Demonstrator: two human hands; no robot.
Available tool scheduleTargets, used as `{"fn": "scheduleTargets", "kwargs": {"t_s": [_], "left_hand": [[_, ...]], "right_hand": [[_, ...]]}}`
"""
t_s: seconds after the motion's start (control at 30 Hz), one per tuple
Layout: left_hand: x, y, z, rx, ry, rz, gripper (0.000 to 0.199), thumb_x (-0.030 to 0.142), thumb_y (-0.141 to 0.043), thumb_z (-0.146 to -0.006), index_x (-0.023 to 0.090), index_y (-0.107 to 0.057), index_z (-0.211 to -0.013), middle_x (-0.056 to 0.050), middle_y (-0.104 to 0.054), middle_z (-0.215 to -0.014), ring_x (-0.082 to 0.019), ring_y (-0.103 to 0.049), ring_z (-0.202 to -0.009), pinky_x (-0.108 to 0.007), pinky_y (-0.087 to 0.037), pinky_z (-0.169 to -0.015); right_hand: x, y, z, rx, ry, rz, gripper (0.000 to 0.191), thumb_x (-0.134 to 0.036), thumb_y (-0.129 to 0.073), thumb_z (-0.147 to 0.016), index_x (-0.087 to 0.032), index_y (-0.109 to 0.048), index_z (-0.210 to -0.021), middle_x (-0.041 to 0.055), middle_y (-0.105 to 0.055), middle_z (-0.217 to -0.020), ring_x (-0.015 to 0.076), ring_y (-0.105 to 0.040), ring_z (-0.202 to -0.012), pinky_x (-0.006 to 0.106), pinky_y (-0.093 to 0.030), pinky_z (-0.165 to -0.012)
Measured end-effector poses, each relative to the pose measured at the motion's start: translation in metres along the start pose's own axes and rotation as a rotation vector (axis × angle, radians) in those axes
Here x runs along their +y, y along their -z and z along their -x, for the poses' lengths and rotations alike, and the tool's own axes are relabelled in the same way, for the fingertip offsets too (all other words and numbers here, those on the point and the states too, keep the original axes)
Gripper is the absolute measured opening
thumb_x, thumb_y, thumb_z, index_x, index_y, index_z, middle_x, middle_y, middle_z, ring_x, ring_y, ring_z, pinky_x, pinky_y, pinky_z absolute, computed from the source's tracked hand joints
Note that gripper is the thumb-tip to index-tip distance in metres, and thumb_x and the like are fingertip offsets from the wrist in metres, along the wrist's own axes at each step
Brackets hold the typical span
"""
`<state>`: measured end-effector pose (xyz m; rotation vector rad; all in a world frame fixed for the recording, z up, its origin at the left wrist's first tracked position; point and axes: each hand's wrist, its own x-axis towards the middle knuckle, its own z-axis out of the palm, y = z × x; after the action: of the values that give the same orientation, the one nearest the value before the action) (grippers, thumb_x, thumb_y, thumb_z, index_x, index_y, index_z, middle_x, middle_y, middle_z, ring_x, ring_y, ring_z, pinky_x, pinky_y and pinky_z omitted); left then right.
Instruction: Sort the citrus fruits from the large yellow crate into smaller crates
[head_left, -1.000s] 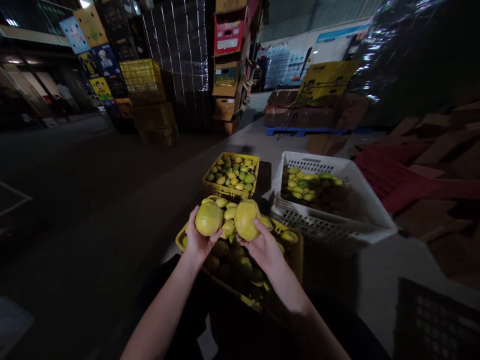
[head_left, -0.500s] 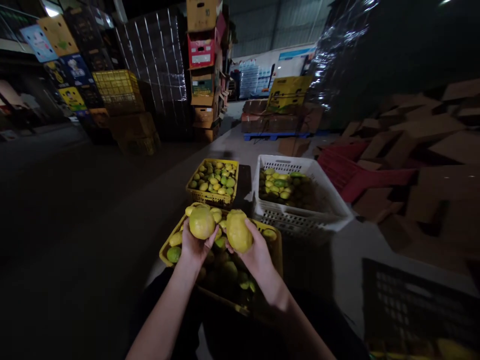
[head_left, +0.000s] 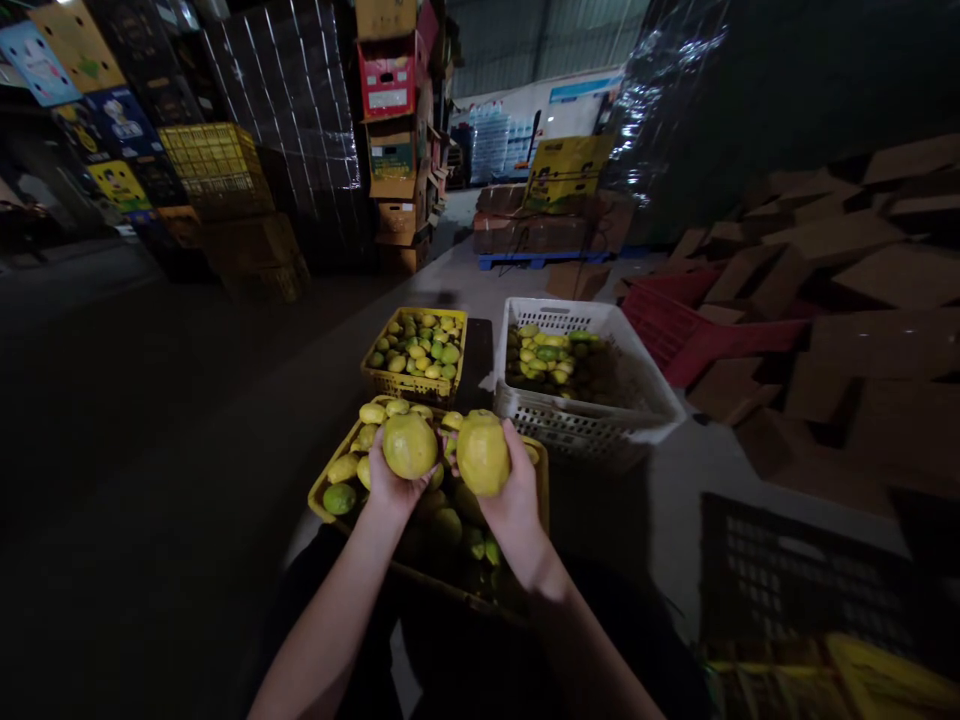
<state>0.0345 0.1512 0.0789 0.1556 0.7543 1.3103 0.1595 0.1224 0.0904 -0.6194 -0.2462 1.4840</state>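
My left hand (head_left: 396, 487) is closed around a round yellow-green lemon (head_left: 409, 446), cupping it from below. In my right hand (head_left: 517, 490) sits a second lemon (head_left: 482, 453), paler yellow and bumpy, gripped from its right side. The two fruits are held side by side with a small gap. Both hands are above a yellow crate (head_left: 318, 503) full of yellow and green lemons; one green lemon (head_left: 340, 498) lies at its left edge. The near part of this crate is in shadow, and my forearms cover some of it.
Beyond stands another yellow crate (head_left: 367, 380) of lemons. To its right is a white crate (head_left: 600, 425), partly filled with lemons. A red crate (head_left: 667, 330) and flattened cardboard (head_left: 870, 270) lie at right. Stacked boxes (head_left: 394, 160) and a blue pallet (head_left: 536, 261) stand behind.
The view has shifted slightly, so the crates and background appear further left and higher. Both hands still hold their lemons; the right lemon looks turned a little more upright.
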Motion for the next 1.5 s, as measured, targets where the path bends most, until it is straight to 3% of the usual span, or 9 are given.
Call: {"fn": "scheduleTargets", "kwargs": {"t_s": [0.17,0.4,0.53,0.83,1.13,1.33,1.5], "left_hand": [[-0.002,-0.010,0.005,0.020,-0.192,-0.065,0.023,0.033,-0.056,-0.078,0.018,-0.072,-0.085,-0.006,-0.074,-0.080,-0.025,-0.074,-0.089,-0.034,-0.061,-0.081],[0.001,-0.017,0.010,0.138,-0.189,0.044,0.018,0.027,-0.062,-0.073,0.014,-0.072,-0.078,-0.003,-0.073,-0.074,-0.017,-0.069,-0.065,-0.028,-0.057,-0.071],[0.003,-0.014,0.008,0.096,-0.149,0.078,0.018,0.025,-0.063,-0.074,0.012,-0.073,-0.080,-0.006,-0.074,-0.075,-0.019,-0.071,-0.066,-0.031,-0.058,-0.075],[0.004,-0.001,-0.003,0.052,0.031,0.154,0.032,0.027,-0.058,-0.085,0.015,-0.072,-0.111,-0.006,-0.075,-0.082,-0.021,-0.072,-0.068,-0.031,-0.059,-0.068],[0.012,-0.005,0.005,0.011,0.105,0.200,0.044,0.035,-0.043,-0.097,0.013,-0.064,-0.130,-0.012,-0.076,-0.090,-0.025,-0.073,-0.074,-0.039,-0.062,-0.068],[0.015,-0.012,0.012,0.059,0.118,0.302,0.046,0.036,-0.034,-0.103,0.016,-0.063,-0.132,-0.012,-0.075,-0.090,-0.022,-0.074,-0.074,-0.032,-0.064,-0.063],[0.021,-0.009,0.014,0.075,0.089,0.304,0.051,0.054,-0.047,-0.098,0.014,-0.065,-0.125,-0.009,-0.073,-0.083,-0.019,-0.073,-0.070,-0.028,-0.065,-0.065]], "right_hand": [[0.014,-0.006,-0.004,0.189,0.286,0.131,0.025,-0.039,-0.086,-0.066,-0.021,-0.072,-0.078,-0.0031,-0.076,-0.077,0.0167,-0.072,-0.078,0.026,-0.060,-0.072],[0.025,0.000,-0.017,0.262,0.458,0.249,0.031,-0.046,-0.086,-0.061,-0.023,-0.076,-0.080,-0.0008,-0.079,-0.087,0.0199,-0.070,-0.088,0.032,-0.057,-0.081],[0.029,0.002,-0.022,0.233,0.414,0.254,0.037,-0.052,-0.084,-0.062,-0.022,-0.075,-0.081,-0.0002,-0.077,-0.086,0.0218,-0.071,-0.086,0.035,-0.057,-0.081],[0.028,-0.003,-0.029,0.232,0.222,0.032,0.026,-0.042,-0.081,-0.071,-0.022,-0.070,-0.083,-0.0053,-0.076,-0.078,0.0132,-0.070,-0.070,0.023,-0.057,-0.066],[0.014,0.005,-0.033,0.086,-0.027,-0.021,0.025,-0.044,-0.072,-0.081,-0.021,-0.070,-0.091,-0.0005,-0.078,-0.077,0.0174,-0.072,-0.063,0.029,-0.061,-0.062],[0.007,-0.009,-0.019,0.074,-0.086,-0.043,0.015,-0.032,-0.075,-0.075,-0.022,-0.069,-0.085,-0.0012,-0.076,-0.074,0.0162,-0.069,-0.061,0.024,-0.056,-0.051],[0.004,-0.008,-0.015,-0.024,-0.175,0.004,0.018,-0.033,-0.075,-0.072,-0.023,-0.067,-0.084,0.0002,-0.074,-0.071,0.0194,-0.069,-0.058,0.027,-0.052,-0.044]]}}
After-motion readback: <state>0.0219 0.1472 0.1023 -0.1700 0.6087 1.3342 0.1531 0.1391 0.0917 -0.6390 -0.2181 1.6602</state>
